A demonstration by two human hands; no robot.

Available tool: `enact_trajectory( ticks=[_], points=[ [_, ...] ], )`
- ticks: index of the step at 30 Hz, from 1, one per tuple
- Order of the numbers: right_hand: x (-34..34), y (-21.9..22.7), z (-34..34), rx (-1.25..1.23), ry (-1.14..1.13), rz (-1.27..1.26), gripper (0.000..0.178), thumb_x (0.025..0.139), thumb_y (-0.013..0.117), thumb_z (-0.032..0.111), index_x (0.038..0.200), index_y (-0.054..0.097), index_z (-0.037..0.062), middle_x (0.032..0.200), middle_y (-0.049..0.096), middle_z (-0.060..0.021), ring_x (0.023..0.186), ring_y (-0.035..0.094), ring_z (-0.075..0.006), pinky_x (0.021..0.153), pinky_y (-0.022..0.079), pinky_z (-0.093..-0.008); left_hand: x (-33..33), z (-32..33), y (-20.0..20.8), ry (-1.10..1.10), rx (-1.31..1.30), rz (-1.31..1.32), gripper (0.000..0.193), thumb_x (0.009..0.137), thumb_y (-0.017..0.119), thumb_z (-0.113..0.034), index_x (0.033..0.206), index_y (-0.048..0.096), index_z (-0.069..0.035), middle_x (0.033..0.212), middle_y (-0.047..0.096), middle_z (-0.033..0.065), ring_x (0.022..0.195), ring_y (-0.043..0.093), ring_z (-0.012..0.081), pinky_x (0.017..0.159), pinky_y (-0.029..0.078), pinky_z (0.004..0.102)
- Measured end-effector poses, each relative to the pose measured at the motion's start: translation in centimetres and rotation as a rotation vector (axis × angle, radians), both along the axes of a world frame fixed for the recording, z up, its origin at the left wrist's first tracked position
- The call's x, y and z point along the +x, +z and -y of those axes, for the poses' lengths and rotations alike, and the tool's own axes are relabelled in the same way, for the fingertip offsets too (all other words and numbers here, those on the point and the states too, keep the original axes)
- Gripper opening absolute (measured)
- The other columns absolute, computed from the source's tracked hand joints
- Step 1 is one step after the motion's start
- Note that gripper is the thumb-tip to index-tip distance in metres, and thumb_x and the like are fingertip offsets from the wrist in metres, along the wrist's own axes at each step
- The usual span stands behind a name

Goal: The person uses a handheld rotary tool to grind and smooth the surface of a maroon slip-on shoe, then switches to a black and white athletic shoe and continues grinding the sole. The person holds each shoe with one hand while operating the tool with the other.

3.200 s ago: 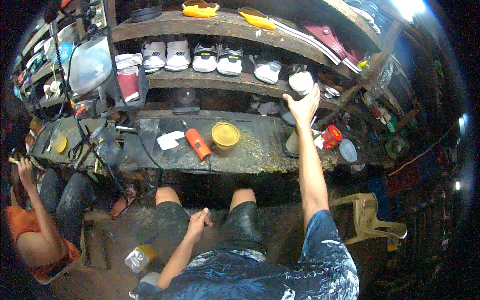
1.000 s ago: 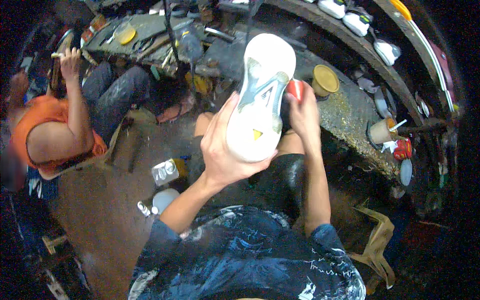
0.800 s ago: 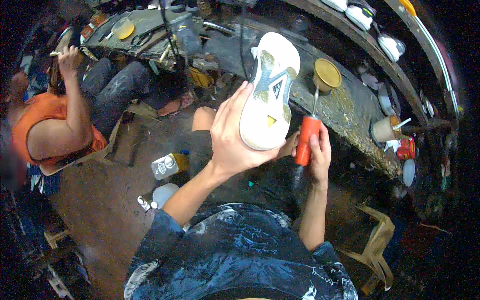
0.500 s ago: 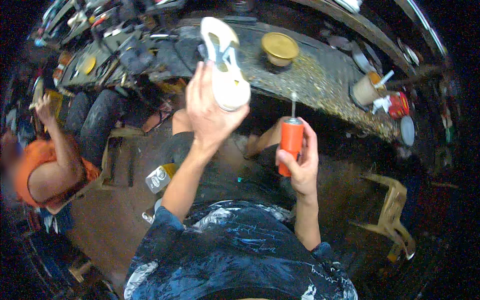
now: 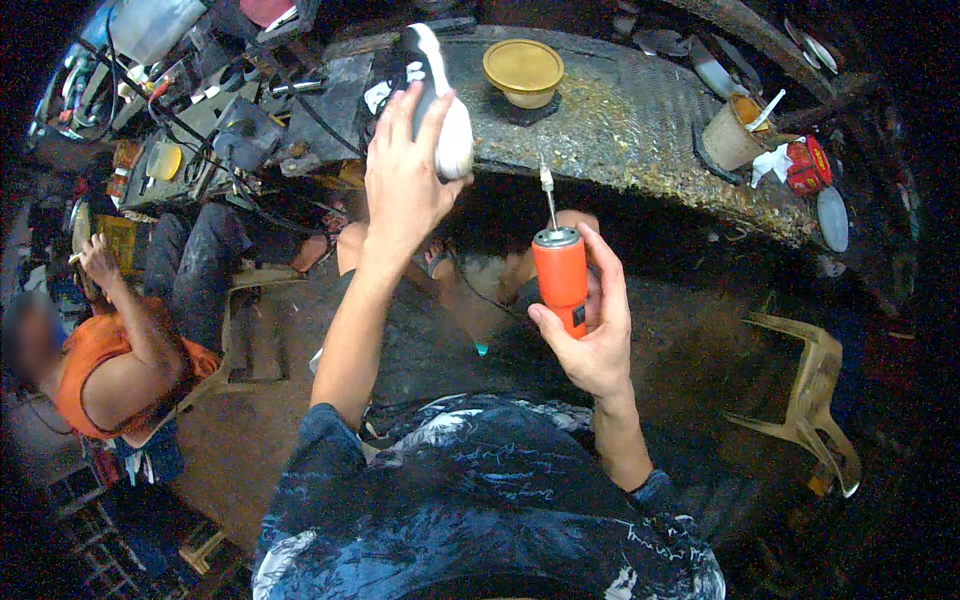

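My left hand (image 5: 405,185) is wrapped round a black-and-white shoe (image 5: 456,138), raised in front of the workbench. The shoe's white sole edge faces right and its dark upper lies under my fingers; its toe and heel ends are hard to tell apart. In my right hand (image 5: 600,345) is an orange handheld rotary tool (image 5: 560,272), held upright with fingers and thumb around its body. A thin metal shaft with a pale tip (image 5: 547,182) sticks up from its top, apart from the shoe. A cable seems to run near the tool's lower end.
Ahead stands a debris-strewn workbench (image 5: 620,130) with a lidded tub (image 5: 523,68). At its right are a bucket (image 5: 735,130) and a red container (image 5: 808,166). A plastic chair (image 5: 815,400) stands right. At left sits a person in orange (image 5: 125,365), beside cluttered tools.
My left hand has turned the shoe from showing its patterned sole to showing its side, shifting slightly left. The right hand and rotary tool have moved a little left and up.
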State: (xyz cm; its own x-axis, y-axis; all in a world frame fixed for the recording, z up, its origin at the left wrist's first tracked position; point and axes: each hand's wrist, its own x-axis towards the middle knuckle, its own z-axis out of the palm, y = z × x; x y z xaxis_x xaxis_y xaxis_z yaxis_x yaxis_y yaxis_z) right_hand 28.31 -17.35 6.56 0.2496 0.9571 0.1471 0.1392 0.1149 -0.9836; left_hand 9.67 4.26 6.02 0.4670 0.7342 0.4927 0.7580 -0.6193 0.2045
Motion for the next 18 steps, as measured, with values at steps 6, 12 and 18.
enact_trajectory(
  ticks=[6, 12, 18],
  points=[
    [-0.2, 0.6, -0.5, 0.127, -0.06, 0.346, 0.088, 0.081, 0.084, -0.007, 0.161, 0.048, 0.0007, 0.15, 0.058, -0.0176, 0.133, 0.063, -0.0303, 0.115, 0.05, -0.0441, -0.7, 0.8, 0.6, -0.003, -0.081, 0.004, 0.086, 0.095, 0.083, -0.047, 0.165, 0.05, -0.011, 0.175, 0.042, 0.0198, 0.163, 0.036, 0.0431, 0.133, 0.023, 0.0642],
    [-1.3, 1.8, -0.8, 0.227, -0.074, 0.504, 0.082, 0.077, 0.081, -0.009, 0.155, 0.056, 0.0002, 0.14, 0.064, -0.0209, 0.126, 0.066, -0.0363, 0.111, 0.052, -0.0464, -1.2, 6.5, 3.5, -0.089, -0.393, 0.805, 0.023, 0.112, 0.064, -0.017, 0.12, 0.078, 0.0, 0.12, 0.078, 0.015, 0.114, 0.072, 0.0247, 0.106, 0.052, 0.0381],
    [-3.2, 2.6, -1.4, 0.256, -0.013, 0.538, 0.086, 0.072, 0.076, -0.012, 0.155, 0.056, -0.0014, 0.141, 0.064, -0.0221, 0.127, 0.065, -0.0384, 0.111, 0.052, -0.0476, 0.0, 11.2, 2.0, -0.476, -1.08, 1.588, 0.032, 0.117, 0.06, -0.02, 0.14, 0.066, 0.002, 0.133, 0.076, 0.0163, 0.126, 0.073, 0.0253, 0.114, 0.055, 0.0424]
  ],
)
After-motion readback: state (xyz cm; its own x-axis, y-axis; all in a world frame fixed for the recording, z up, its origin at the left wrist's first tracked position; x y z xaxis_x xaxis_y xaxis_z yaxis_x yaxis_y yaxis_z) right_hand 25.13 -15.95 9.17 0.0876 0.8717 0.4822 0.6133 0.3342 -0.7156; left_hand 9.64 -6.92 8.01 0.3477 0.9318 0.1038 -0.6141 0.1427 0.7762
